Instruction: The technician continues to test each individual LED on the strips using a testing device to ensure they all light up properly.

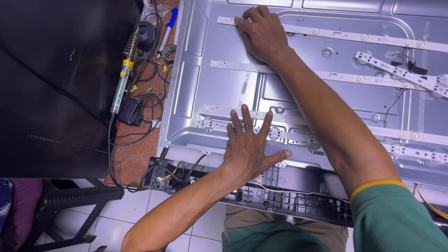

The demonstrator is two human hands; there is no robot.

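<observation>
A large silver metal back panel [213, 72] of a flat screen lies face up on a table. Several white light strips run across it. My left hand [249, 145] lies flat, fingers spread, on the near strip [428, 138] by the panel's front edge. My right hand [262, 32] reaches further in and presses its fingers on the left end of the far strip [369, 37]. A loose strip [422, 80] lies slanted at the right, crossing another strip.
A soldering iron [121, 84] with a yellow-green handle, a black adapter [131, 113] with tangled cables and a blue pen [168, 28] lie on the brown table left of the panel. A dark panel [29, 90] fills the left. A black stool [78, 199] stands on the tiled floor.
</observation>
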